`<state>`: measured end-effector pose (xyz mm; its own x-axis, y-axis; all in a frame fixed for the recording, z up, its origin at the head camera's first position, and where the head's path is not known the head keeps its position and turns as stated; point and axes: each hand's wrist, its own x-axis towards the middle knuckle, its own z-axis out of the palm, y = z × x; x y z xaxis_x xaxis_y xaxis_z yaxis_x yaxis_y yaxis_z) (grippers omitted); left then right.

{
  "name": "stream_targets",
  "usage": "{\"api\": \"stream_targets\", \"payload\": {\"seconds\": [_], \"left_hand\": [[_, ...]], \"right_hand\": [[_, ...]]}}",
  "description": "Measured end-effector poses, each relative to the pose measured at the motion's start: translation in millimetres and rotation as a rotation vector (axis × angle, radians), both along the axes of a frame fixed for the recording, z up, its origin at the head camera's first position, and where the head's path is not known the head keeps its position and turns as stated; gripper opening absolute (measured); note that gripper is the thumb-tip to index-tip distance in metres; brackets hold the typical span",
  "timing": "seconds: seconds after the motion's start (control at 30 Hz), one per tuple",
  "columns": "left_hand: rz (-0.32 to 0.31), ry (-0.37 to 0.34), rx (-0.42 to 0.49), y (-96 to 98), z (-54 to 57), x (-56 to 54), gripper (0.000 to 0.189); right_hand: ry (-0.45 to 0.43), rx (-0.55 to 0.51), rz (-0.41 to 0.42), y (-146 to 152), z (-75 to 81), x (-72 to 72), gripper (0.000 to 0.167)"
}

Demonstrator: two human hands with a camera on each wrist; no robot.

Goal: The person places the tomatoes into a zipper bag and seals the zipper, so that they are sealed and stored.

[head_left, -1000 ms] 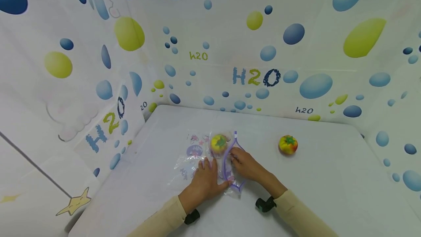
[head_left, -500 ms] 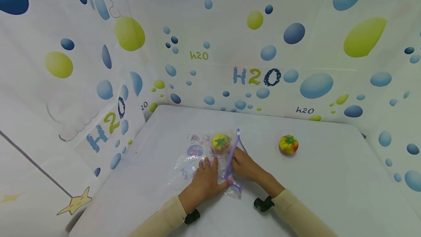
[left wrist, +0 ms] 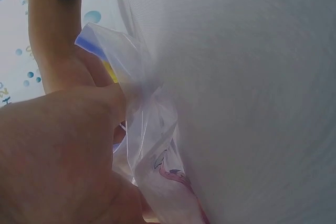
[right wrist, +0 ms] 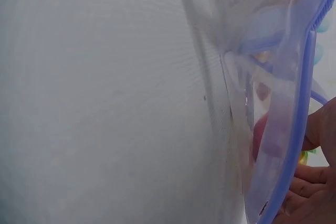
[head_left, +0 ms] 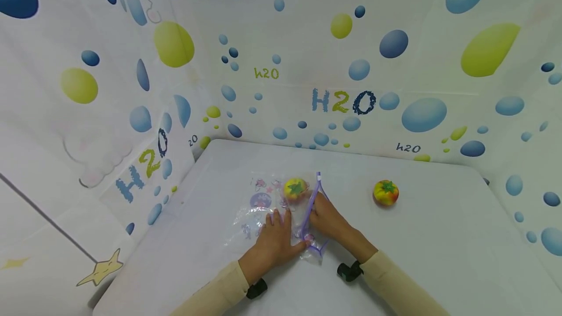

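A clear plastic zip bag (head_left: 256,218) with pink and purple prints lies on the table. Its purple zip edge (head_left: 304,228) faces right and stands apart as a loop. Inside the bag, near the mouth, sits a yellow toy fruit (head_left: 294,188) with a green leafy top. My left hand (head_left: 274,245) rests on the bag with its fingers spread, the thumb at the near corner of the mouth. My right hand (head_left: 329,218) reaches into the mouth beside the zip edge; plastic and the hand itself hide its fingertips, and I cannot tell whether they grip the bag.
A second toy fruit (head_left: 386,193), yellow and red with a green top, stands on the white table (head_left: 439,238) to the right of the bag. Printed curtains (head_left: 290,38) rise behind the table and at its left. Dark cameras (head_left: 350,271) are worn at both wrists.
My right hand has shifted slightly and its fingers have gone deeper behind the zip edge. That edge has moved right and straightened, narrowing the mouth. My left hand has stayed in place.
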<state>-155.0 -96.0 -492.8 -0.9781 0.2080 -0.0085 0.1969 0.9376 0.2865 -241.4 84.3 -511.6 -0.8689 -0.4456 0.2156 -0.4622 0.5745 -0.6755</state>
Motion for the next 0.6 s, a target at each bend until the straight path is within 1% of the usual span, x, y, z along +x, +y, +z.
{"api": "stream_targets", "payload": {"seconds": [0.13,0.23,0.43,0.6], "left_hand": [[-0.001,0.002,0.0,0.5,0.1,0.4,0.103],[-0.003,0.003,-0.003,0.4,0.3,0.7,0.103],[-0.003,-0.011,-0.01,0.0,0.4,0.2,0.103],[-0.001,-0.011,-0.003,-0.5,-1.1,-1.3,0.103]], "right_hand": [[-0.006,0.001,-0.02,0.5,1.3,1.5,0.055],[-0.015,-0.011,-0.022,1.0,2.3,1.9,0.054],[-0.048,-0.008,-0.02,1.9,4.1,0.3,0.04],[-0.03,0.008,-0.004,3.0,4.1,-1.0,0.034]]}}
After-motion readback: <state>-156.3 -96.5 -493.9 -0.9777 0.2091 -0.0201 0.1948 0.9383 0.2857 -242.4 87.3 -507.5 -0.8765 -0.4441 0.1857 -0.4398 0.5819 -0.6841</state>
